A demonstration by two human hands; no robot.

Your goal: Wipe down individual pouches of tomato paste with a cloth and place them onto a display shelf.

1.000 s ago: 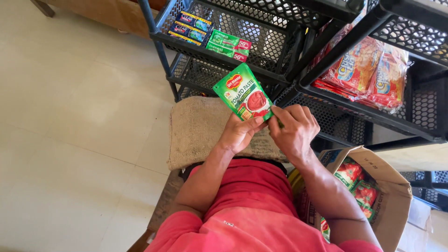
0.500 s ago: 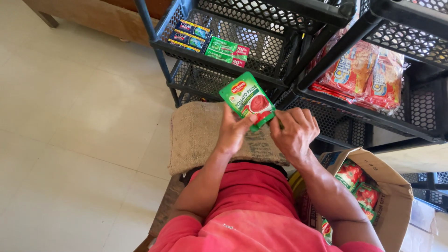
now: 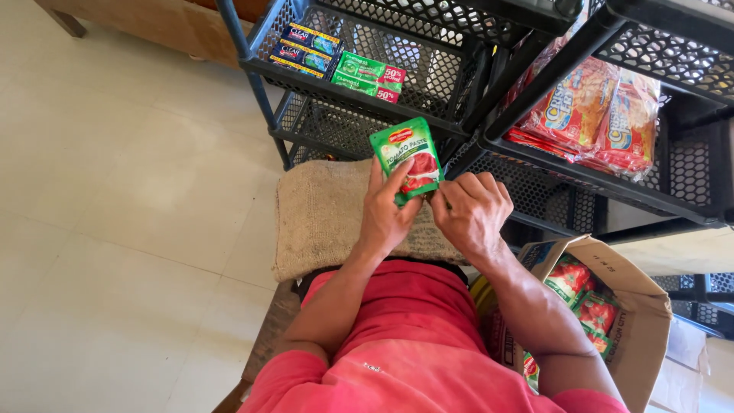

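Green sachet [image 3: 407, 159] is held upright w/ left hand [image 3: 386, 218] clamped on it, right hand [image 3: 470, 214] pinching its lower corner; placement on black rack [image 3: 306, 73] judged pending, needing a forward reach.

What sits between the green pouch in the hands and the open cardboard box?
Head view: the right hand and its forearm span that stretch, from the green pouch to the cardboard box.

The left hand [image 3: 386, 218] grips a green sachet [image 3: 407, 159] with a red tomato picture, thumb laid across its front. The right hand [image 3: 470, 210] pinches the sachet's lower right corner. Below them lies a burlap mat [image 3: 321, 214]. At twelve o'clock stands a black mesh rack [image 3: 459, 84] holding small boxes [image 3: 336, 57]; at two o'clock, orange snack packs [image 3: 592, 115]. At four o'clock, an open cardboard box [image 3: 650, 306] holds more sachets [image 3: 585, 294].
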